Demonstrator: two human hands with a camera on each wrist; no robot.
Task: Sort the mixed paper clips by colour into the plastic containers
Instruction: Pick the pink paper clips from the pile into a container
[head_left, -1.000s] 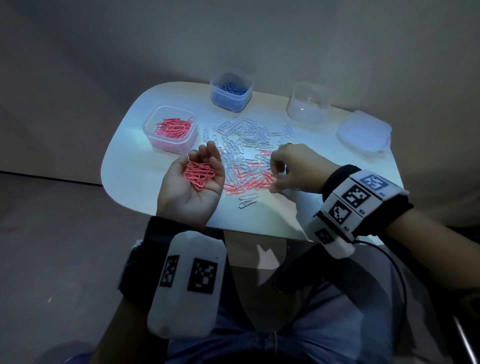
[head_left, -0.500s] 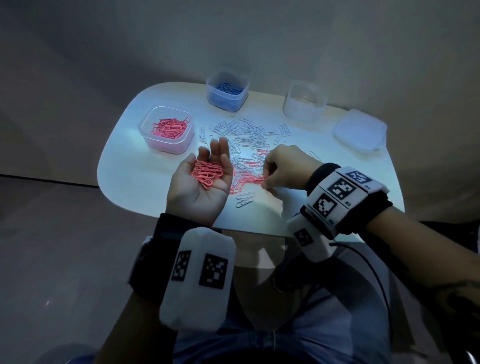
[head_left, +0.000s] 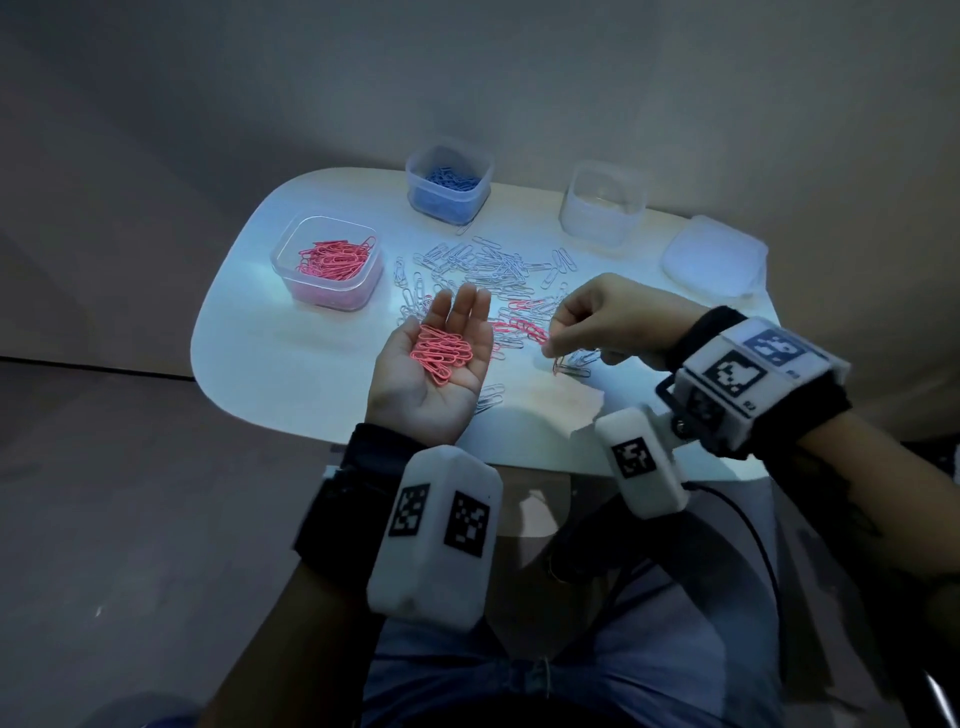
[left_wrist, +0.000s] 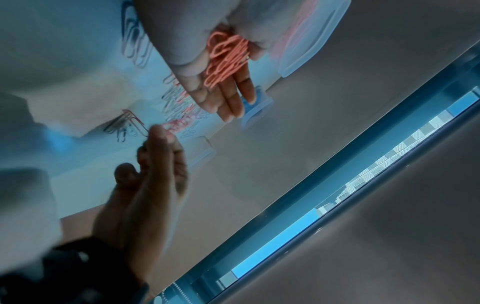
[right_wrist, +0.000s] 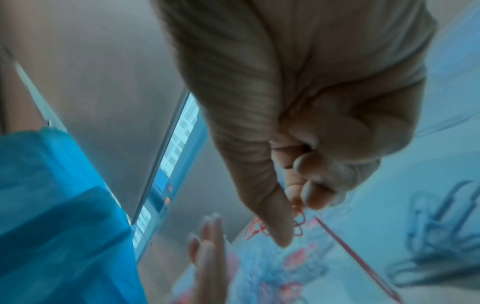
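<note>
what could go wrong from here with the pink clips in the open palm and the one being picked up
1. The left hand carries a loose heap of pink paper clips on a flat open palm; tilting it on the way to the pink container could spill some back into the mixed pile.
2. The right hand pinches a pink clip by one end; it may slip, or drag up a tangled neighbour of the wrong colour.
</note>
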